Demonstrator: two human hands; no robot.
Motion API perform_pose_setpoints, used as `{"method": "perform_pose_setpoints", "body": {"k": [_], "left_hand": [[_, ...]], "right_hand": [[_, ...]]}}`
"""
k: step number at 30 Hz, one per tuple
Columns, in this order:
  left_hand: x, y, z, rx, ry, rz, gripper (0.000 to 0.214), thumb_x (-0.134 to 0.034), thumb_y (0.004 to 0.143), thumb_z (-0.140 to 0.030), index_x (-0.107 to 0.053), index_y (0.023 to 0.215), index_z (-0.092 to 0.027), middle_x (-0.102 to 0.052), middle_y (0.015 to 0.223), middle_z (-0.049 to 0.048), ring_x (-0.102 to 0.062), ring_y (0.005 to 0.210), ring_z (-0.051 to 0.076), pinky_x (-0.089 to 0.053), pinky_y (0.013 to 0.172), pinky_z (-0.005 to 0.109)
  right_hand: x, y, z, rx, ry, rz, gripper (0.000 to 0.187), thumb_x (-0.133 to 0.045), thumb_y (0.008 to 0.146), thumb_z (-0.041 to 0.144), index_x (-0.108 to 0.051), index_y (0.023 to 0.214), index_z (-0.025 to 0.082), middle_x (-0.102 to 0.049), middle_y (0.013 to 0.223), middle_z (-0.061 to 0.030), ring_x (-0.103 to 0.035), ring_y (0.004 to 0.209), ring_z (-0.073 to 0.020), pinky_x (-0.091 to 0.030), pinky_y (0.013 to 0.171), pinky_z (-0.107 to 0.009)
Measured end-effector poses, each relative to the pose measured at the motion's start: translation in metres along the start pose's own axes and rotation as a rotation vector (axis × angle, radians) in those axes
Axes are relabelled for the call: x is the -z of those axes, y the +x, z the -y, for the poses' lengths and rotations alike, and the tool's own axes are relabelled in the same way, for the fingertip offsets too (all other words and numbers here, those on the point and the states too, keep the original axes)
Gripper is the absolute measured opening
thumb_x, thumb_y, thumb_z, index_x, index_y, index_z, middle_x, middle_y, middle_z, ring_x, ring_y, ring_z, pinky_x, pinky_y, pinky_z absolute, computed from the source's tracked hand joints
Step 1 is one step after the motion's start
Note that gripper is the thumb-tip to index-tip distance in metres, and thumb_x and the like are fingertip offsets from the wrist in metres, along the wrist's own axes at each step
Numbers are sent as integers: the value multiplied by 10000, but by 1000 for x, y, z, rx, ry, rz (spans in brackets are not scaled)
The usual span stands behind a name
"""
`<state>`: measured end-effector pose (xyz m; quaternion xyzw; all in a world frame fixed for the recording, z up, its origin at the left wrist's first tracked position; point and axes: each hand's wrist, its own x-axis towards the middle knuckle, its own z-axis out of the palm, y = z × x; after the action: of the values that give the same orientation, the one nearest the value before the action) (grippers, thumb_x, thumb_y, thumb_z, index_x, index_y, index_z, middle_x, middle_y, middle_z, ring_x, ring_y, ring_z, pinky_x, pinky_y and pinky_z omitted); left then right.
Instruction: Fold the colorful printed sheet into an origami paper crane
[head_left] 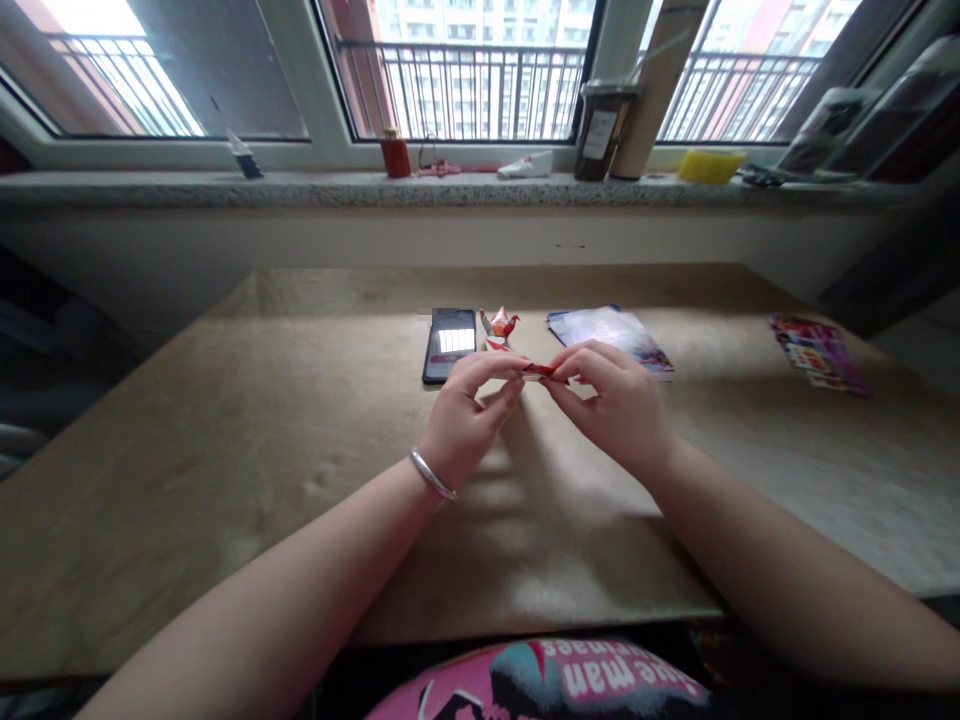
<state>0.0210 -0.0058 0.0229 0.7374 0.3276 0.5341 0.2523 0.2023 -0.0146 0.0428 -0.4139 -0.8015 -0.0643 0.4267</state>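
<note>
Above the middle of the table, both my hands pinch a small folded red and white paper piece point(538, 370). My left hand point(472, 405), with a silver bangle at the wrist, grips its left end between thumb and fingers. At the right end, my right hand point(611, 405) holds it in the same kind of pinch. Just beyond the fingers stands a small red and white folded paper figure point(500, 323) with pointed ends. A dark phone point(450, 345) lies left of that figure, close to my left hand. Part of the held paper is hidden by my fingers.
Flat printed sheets point(611, 335) lie beyond my right hand. Farther right is a colourful printed packet or stack of paper point(816, 353). On the windowsill point(315, 192) stand a red spool point(395, 155), a dark lidded container point(600, 132) and a yellow sponge-like block point(710, 166).
</note>
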Motion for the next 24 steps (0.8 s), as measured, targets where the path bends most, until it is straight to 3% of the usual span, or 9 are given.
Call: {"method": "perform_pose_setpoints", "body": {"k": [8,14,17,24], "left_hand": [[-3,-4,-10,-162,148,-11,108,-626,813,-207,-650,918,-203,-672,925,45,-598,917,162,-481,873,348],[0,-6,-5,-142,6,-24,67,-603,833,-206,-663,859,-192,-673,866,36,-622,839,128,-513,807,291],[1,-7,0,-120,-36,-45,68,-606,834,-210,-663,869,-198,-676,885,36,-625,850,127,-507,838,307],[5,-5,4,-164,56,-68,48,-642,808,-210,-657,854,-205,-693,880,20,-639,842,130,-471,913,351]], "right_hand": [[4,-8,0,166,-90,81,84,-549,846,225,-581,769,215,-688,862,-13,-586,807,-158,-454,714,-279],[2,-9,3,123,12,47,29,-580,829,255,-605,835,242,-692,884,-23,-596,854,-178,-470,758,-316],[-1,-8,1,64,65,19,100,-611,808,275,-613,903,244,-694,901,-35,-600,889,-195,-474,796,-344],[-4,-9,-7,44,194,45,115,-600,823,242,-655,923,259,-700,946,-18,-604,909,-179,-465,860,-362]]}}
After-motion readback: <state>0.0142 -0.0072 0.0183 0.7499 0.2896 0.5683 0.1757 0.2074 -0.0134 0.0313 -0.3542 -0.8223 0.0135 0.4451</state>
